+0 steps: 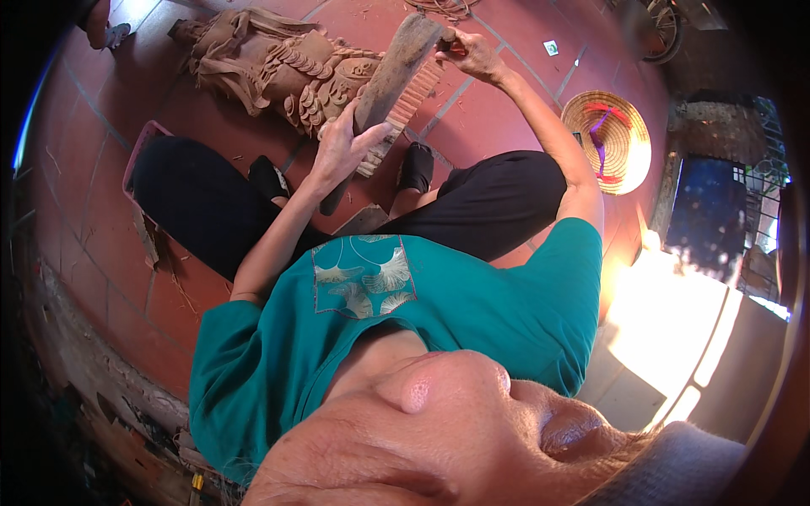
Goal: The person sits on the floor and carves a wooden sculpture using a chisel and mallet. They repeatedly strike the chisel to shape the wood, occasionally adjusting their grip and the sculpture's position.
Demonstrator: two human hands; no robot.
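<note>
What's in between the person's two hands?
In the head view, a long wooden board and a ridged reddish piece lie between the left hand and the right hand.

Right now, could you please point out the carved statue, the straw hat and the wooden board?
Carved statue [283,74]: head view, middle of its body.
Straw hat [628,139]: head view, inner weave.
Wooden board [396,73]: head view, broad face.
</note>
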